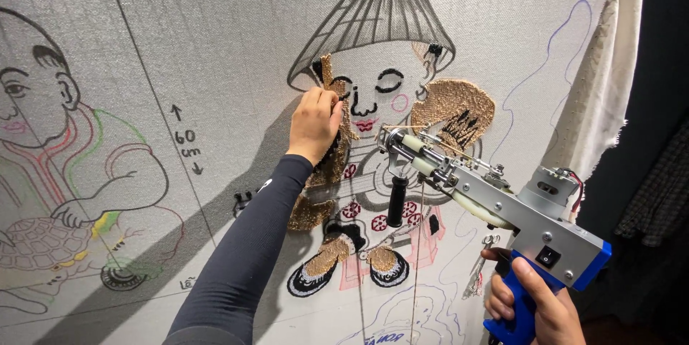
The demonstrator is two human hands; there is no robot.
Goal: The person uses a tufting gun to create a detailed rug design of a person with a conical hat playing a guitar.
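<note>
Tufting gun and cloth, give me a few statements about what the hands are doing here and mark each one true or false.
1. The right hand grips the blue handle of the tufting gun. True.
2. The left hand rests flat on the turtle drawing. False: it presses on the cloth beside the face of the hatted figure, far from the turtle drawing.
3. The gun's tip points toward the hatted figure. True.
4. The hatted figure is fully filled with yarn. False: only patches are tufted, such as the gold patch; most is still outline.
5. The left arm wears a dark sleeve. True.
</note>
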